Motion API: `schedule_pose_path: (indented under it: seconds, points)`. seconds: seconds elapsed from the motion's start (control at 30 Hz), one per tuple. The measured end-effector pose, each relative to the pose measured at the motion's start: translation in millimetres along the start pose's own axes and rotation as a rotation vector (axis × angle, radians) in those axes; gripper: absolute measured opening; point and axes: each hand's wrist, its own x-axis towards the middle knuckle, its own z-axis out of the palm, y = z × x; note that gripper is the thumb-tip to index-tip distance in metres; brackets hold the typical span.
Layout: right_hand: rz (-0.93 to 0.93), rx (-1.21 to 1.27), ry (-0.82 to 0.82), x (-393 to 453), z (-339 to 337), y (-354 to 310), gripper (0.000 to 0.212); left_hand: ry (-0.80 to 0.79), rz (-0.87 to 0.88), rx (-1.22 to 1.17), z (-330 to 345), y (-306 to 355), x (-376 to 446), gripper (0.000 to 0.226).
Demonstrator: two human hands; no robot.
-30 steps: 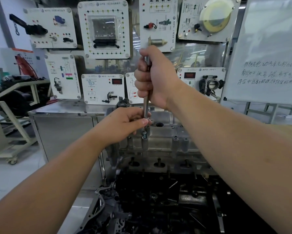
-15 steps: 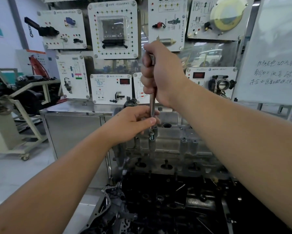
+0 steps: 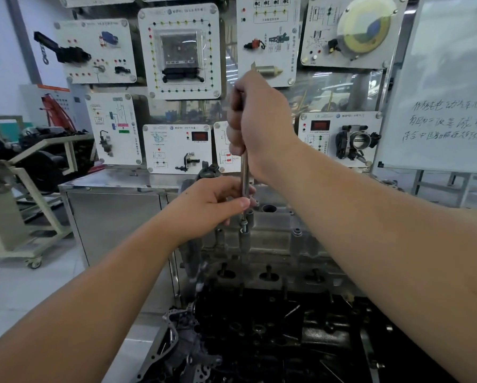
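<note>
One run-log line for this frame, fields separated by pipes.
right hand: grips metal rod near top | left hand: pinches rod near tip | rod: upright over cylinder head

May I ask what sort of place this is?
Probably an automotive training workshop: demonstration panels carry car parts such as a throttle body, a cylinder head sits in front, and a whiteboard stands nearby.

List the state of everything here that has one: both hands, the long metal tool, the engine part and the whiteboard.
Long silver metal rod tool, upright, tip down on the grey cast-metal cylinder head.
Right hand, fist gripping the tool's top.
Left hand, fingers pinching the tool low down.
Cylinder head, uncovered, round bore open.
White rectangular whiteboard, handwritten on.
</note>
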Motion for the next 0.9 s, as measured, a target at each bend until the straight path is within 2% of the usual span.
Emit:
schedule_pose_path:
  seconds: [0.1,0.2,0.27,0.37,0.43,0.5,0.6,0.67,0.8,0.83,0.9]
  points:
    - [-0.005,0.021,-0.117,-0.9,-5.2,1.1,0.036,-0.019,0.006,0.038,-2.0,1.6,0.2,0.017]
    - [0.011,-0.065,-0.005,-0.5,-3.4,3.4,0.027,0.055,0.015,0.162,-0.2,-3.4,3.5,0.006]
    - [-0.015,-0.094,0.094,-1.8,0.2,5.3,0.02,0.073,0.019,0.16,1.5,-4.3,4.8,0.014]
    - [-0.102,-0.018,0.156,-4.3,4.7,8.6,0.027,0.045,0.008,0.143,1.2,-1.6,4.6,0.03]
    - [-0.11,0.016,0.133,-5.3,5.4,8.3,0.03,0.012,0.007,0.118,-0.2,-1.5,2.6,0.032]
    - [-0.052,0.027,0.057,-4.4,3.3,4.8,0.03,-0.01,0.009,0.071,-1.1,-2.8,1.6,0.014]
    - [0.007,0.027,-0.043,-4.5,-0.6,-0.2,0.034,0.02,0.002,0.103,-1.5,-4.6,3.5,0.013]
    - [-0.017,-0.058,0.032,-5.9,0.2,2.5,0.034,0.065,-0.015,0.138,-0.3,-3.4,6.1,0.01]
    - [-0.09,-0.147,0.186,-15.5,11.3,7.3,0.021,0.105,-0.024,0.198,2.0,-1.3,6.5,0.04]
    - [-0.095,-0.143,0.195,-17.0,13.0,7.1,0.02,0.096,-0.029,0.199,1.6,-0.5,5.3,0.039]
    - [-0.098,-0.131,0.198,-17.7,14.9,6.1,0.025,0.057,-0.02,0.189,0.7,-0.3,2.2,0.021]
